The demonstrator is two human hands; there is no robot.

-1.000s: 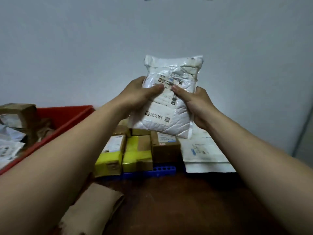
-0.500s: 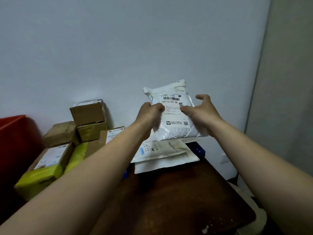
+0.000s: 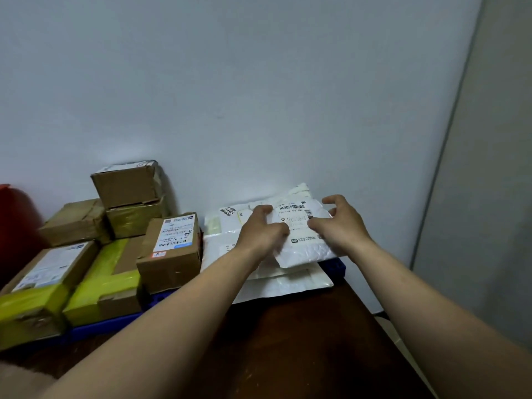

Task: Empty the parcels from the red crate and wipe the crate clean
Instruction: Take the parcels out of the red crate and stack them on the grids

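White parcel [image 3: 302, 240] lies on top of the stack of flat mailers [image 3: 288, 283], at the right end of the blue tray [image 3: 335, 266] on the tabletop [image 3: 302, 341], close to the wall. Left hand [image 3: 263, 230]: narrow grip, fingers curled at the parcel's left edge; blur there, so I cannot tell whether it pinches the film or only rests on it. Right hand [image 3: 341, 227]: wide grip, fingers spread, holding nothing, thumb side touching the label. Main risk, as I judge it, is slip: slick film on slick film, and the parcel sits skewed, its near corner hanging past the mailers below. Letting go unevenly could send it toward the right edge of the tabletop and down to the floor. A push to square it could shift the whole stack, which already overhangs the tray in front. Cardboard boxes [image 3: 169, 251] stand just to the left; a left elbow swinging back toward the red crate [image 3: 14, 220] could knock them. Only a sliver of the crate shows at far left, contents hidden, no cloth in sight.
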